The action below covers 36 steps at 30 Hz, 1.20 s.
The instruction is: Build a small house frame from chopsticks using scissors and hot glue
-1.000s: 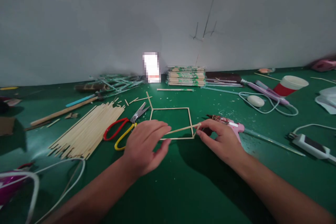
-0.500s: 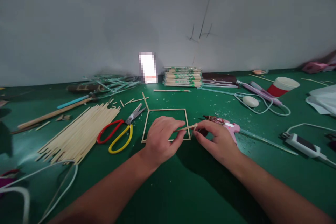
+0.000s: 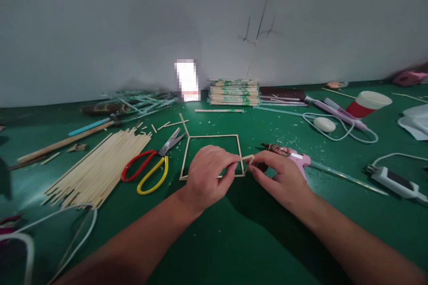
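Observation:
A square frame of thin wooden sticks point(image 3: 214, 136) lies flat on the green table point(image 3: 234, 231), with one stick jutting past its far left corner. My left hand point(image 3: 209, 176) rests over the frame's near side and pinches one end of a short wooden stick point(image 3: 246, 158). My right hand point(image 3: 279, 176) pinches the stick's other end at the frame's near right corner. A pink glue gun point(image 3: 294, 158) lies just behind my right hand.
Red and yellow scissors point(image 3: 150, 167) and a fan of loose sticks point(image 3: 100, 167) lie to the left. Stacked wrapped chopsticks point(image 3: 234, 93) stand by the wall. A red cup point(image 3: 366, 103), cables point(image 3: 347, 131) and a white power plug point(image 3: 394, 182) sit to the right.
My left hand slid right along the frame's near side toward my right hand. The loose stick between the hands now shows much shorter, held at the near right corner.

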Available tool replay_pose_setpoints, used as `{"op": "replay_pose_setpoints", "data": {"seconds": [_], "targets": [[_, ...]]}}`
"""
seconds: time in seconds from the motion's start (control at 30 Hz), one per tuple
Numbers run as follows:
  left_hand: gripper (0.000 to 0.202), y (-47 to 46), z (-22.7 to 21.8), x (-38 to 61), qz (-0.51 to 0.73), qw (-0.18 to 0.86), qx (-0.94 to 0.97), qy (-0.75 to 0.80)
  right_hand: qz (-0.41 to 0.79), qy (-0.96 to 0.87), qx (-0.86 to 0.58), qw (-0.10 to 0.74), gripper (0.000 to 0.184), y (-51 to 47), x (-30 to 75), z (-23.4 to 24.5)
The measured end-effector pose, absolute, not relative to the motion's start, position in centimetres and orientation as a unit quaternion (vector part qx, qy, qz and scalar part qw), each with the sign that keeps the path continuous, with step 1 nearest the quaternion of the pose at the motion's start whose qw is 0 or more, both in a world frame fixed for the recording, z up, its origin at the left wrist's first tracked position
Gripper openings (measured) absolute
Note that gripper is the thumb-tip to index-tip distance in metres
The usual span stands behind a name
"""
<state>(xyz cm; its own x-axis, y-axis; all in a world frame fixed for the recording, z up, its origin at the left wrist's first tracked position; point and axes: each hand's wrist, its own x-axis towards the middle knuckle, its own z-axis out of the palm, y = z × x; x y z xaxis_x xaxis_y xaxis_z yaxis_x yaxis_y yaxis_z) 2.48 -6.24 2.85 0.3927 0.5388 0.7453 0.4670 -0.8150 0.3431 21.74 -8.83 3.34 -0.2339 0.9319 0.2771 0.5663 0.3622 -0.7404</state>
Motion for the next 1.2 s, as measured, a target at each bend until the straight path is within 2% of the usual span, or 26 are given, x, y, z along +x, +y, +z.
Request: {"op": "replay_pose_setpoints", "data": {"seconds": [1.2], "targets": [[0.015, -6.26, 2.81, 2.2, 0.446, 0.01, 0.838, 0.314, 0.231, -0.751, -0.505, 0.358, 0.013, -8.94, 21.76, 3.73]]}}
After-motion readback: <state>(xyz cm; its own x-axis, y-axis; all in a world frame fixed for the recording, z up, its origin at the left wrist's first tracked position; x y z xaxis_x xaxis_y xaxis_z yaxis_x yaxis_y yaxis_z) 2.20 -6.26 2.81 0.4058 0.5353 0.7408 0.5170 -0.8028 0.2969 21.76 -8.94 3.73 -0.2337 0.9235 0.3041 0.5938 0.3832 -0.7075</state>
